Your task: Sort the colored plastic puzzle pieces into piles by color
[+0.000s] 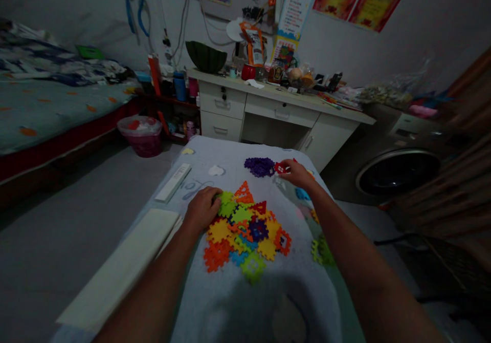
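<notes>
My right hand (pixel 294 173) reaches to the far right of the cloth-covered table, its fingers pinching a red toothed plastic building piece (pixel 281 168). Just left of that piece lies a cluster of purple building pieces (pixel 260 167). My left hand (pixel 203 209) is at the left edge of a mixed pile, fingers curled against a green toothed building piece (pixel 226 203). Orange (pixel 217 256), yellow (pixel 220 230), blue and purple pieces (pixel 258 230) overlap in this pile. My right forearm partly hides blue (pixel 302 193) and green pieces (pixel 323 251) along the right side.
A long white box (pixel 173 182) and a pale flat board (pixel 123 266) lie along the table's left edge. Beyond stands a white desk (pixel 222 105) crowded with objects. A washing machine (pixel 395 148) is at the right, a pink bin (pixel 141 138) and a bed (pixel 57 107) at the left.
</notes>
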Motion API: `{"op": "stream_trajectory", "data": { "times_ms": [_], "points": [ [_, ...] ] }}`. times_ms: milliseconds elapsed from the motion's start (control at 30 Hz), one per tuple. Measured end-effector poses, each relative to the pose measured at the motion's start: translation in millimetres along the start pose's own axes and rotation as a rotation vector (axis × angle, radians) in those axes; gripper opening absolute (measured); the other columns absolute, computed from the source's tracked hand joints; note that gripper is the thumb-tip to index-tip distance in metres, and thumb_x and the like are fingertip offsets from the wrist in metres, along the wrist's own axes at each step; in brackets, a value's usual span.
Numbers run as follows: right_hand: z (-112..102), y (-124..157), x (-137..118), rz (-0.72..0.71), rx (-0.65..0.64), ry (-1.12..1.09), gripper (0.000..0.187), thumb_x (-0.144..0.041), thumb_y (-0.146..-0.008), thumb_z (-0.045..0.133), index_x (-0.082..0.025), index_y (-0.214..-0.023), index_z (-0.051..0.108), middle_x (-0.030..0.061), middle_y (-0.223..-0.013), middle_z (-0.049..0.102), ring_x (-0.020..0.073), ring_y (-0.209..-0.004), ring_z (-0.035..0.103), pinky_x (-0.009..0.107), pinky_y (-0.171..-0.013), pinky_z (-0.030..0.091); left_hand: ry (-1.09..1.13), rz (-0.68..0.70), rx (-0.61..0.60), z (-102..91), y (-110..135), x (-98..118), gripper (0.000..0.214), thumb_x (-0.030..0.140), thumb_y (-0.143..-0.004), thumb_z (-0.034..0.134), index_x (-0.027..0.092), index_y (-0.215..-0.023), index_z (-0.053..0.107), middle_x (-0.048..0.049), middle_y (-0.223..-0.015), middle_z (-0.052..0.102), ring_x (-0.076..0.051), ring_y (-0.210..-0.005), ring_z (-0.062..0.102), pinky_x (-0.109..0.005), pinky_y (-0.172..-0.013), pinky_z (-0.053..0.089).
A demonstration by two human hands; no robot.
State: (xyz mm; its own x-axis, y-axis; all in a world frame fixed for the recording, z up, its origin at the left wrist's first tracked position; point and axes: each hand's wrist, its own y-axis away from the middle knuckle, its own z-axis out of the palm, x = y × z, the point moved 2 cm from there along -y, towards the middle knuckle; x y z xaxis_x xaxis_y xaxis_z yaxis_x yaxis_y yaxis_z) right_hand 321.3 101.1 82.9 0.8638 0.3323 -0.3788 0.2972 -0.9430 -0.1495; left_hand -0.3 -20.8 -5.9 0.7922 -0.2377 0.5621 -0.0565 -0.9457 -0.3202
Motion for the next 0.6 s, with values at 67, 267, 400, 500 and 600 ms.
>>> {"op": "stream_trajectory", "data": {
  "times_ms": [67,267,400,500,600],
  "points": [
    [-7.1,-13.6,26.7,0.130,0.086,0.083,0.031,-0.025,-0.076,0.072,-0.017,-0.105,0.064,0.0078,-0.107,0.069,0.0200,-0.096,0.064,0.030,-0.084,0.047,0.003,-0.004,0.001,0.5,-0.2,-0.8,0.028,0.027,-0.083,0.046,0.020,-0.102,0.065,-0.0080,-0.104,0.068,-0.024,-0.101,0.061,-0.038,-0.091,0.047],
    [-5.7,-43.3,78.2,0.340,0.126,0.278,0.020,-0.021,-0.076,0.070,-0.015,-0.095,0.065,0.0083,-0.096,0.069,0.0198,-0.090,0.064,0.026,-0.076,0.044,0.009,-0.020,0.001,-1.0,0.9,0.9,0.027,0.028,-0.084,0.045,0.021,-0.101,0.064,-0.0073,-0.105,0.068,-0.024,-0.101,0.062,-0.037,-0.092,0.047],
    [8.0,-56.5,90.1,0.378,0.084,0.334,0.021,-0.021,-0.073,0.072,-0.013,-0.092,0.068,0.0118,-0.097,0.070,0.0222,-0.091,0.064,0.028,-0.075,0.045,0.018,-0.015,-0.005,-1.3,1.4,0.9,0.026,0.028,-0.084,0.045,0.020,-0.101,0.063,-0.0075,-0.105,0.067,-0.024,-0.101,0.061,-0.038,-0.092,0.047],
    [17.2,-63.9,93.8,0.398,0.056,0.335,0.017,-0.016,-0.071,0.069,-0.013,-0.088,0.070,0.0126,-0.093,0.071,0.0231,-0.089,0.064,0.028,-0.074,0.046,0.017,-0.017,0.001,-1.3,1.0,0.3,0.025,0.027,-0.083,0.046,0.021,-0.101,0.063,-0.0071,-0.105,0.068,-0.024,-0.101,0.061,-0.038,-0.092,0.047],
    [22.6,-69.4,95.2,0.414,0.040,0.334,0.015,-0.012,-0.069,0.068,-0.012,-0.084,0.071,0.0127,-0.086,0.070,0.0235,-0.087,0.064,0.029,-0.073,0.046,0.015,-0.023,-0.003,-1.6,0.5,0.5,0.025,0.027,-0.083,0.046,0.021,-0.101,0.064,-0.0066,-0.104,0.068,-0.024,-0.101,0.062,-0.038,-0.092,0.048]
  ]
}}
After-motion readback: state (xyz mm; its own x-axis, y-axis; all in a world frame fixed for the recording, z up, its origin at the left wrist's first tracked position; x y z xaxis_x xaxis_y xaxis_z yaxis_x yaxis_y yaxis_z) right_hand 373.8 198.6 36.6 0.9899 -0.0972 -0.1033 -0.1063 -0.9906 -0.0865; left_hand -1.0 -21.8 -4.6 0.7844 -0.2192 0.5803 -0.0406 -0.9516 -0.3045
